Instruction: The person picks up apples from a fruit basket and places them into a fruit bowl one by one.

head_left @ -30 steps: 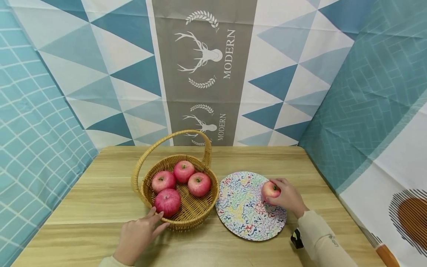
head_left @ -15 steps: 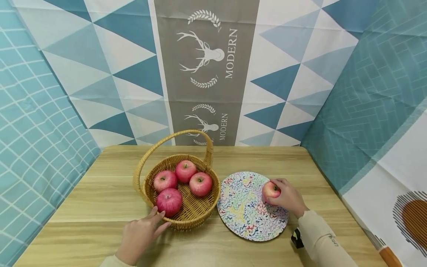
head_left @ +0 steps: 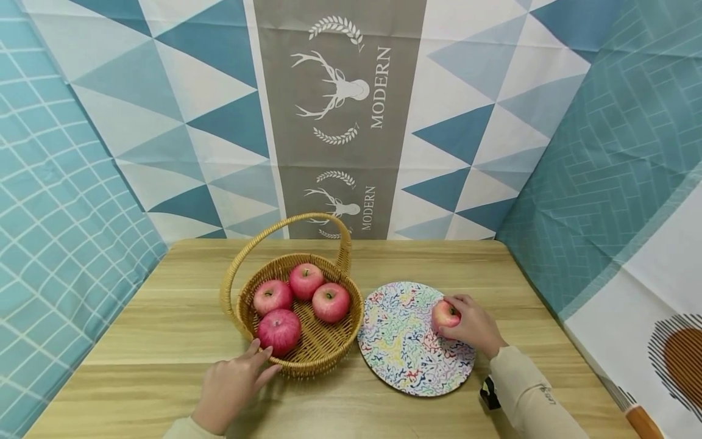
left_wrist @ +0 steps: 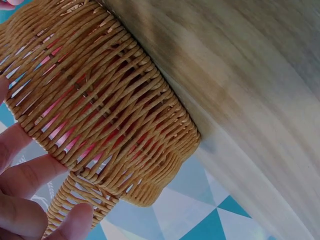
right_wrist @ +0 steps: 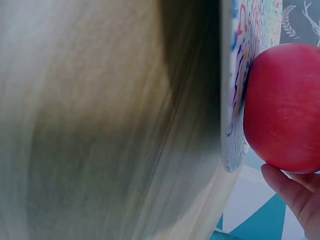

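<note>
A wicker basket (head_left: 323, 350) with a tall arched handle holds several red apples (head_left: 278, 332). My left hand (head_left: 233, 384) rests its fingertips on the basket's near left rim; in the left wrist view these fingers (left_wrist: 35, 172) touch the woven edge, with the thumb apart from it. On a round board (head_left: 392, 360) with a multicoloured squiggle pattern sits another apple (head_left: 443, 314). My right hand (head_left: 474, 326) grips that apple from its right side. The right wrist view has the apple (right_wrist: 287, 107) against the board's surface, with a fingertip at its side.
The wooden table (head_left: 153, 341) carries everything. A small black object (head_left: 489, 393) lies beside the right sleeve. Patterned cloth (head_left: 340, 122) stands behind the table, with blue cloth (head_left: 55, 213) at the left and more cloth at the right.
The whole head view has shifted slightly, with the basket and board a little further right in it. Both hands keep their places on the basket rim and the apple.
</note>
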A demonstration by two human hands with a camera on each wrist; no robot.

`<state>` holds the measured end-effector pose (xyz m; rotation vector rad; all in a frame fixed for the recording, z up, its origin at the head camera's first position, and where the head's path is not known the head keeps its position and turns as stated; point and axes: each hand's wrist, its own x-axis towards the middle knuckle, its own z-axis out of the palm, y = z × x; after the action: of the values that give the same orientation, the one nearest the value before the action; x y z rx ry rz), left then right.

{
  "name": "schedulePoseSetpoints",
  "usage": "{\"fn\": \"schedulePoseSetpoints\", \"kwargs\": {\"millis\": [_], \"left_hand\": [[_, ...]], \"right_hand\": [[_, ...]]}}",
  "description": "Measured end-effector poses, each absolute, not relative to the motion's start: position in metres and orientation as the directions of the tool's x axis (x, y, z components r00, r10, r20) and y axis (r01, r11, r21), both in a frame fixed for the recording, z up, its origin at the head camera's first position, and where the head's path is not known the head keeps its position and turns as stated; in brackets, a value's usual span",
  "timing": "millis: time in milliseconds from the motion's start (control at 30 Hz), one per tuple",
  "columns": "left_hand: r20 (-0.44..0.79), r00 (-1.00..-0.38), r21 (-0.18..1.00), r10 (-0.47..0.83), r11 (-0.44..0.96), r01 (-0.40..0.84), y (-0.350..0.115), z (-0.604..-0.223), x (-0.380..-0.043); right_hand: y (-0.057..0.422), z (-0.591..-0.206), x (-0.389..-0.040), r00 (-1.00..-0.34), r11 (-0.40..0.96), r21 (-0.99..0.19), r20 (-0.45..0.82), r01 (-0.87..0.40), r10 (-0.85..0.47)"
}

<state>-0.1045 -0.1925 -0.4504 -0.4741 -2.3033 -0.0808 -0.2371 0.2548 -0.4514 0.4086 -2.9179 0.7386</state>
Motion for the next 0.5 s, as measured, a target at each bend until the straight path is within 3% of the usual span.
{"fn": "schedulePoseSetpoints", "kwargs": {"millis": [500], "left_hand": [[0.696,-0.671,-0.039,0.255,0.947,0.319,-0.1849,-0.4480,-0.1031]], "right_hand": [[0.2549,-0.4513,-0.2370,-0.967,0.833,-0.491,0.114,-0.254,-0.228]]}}
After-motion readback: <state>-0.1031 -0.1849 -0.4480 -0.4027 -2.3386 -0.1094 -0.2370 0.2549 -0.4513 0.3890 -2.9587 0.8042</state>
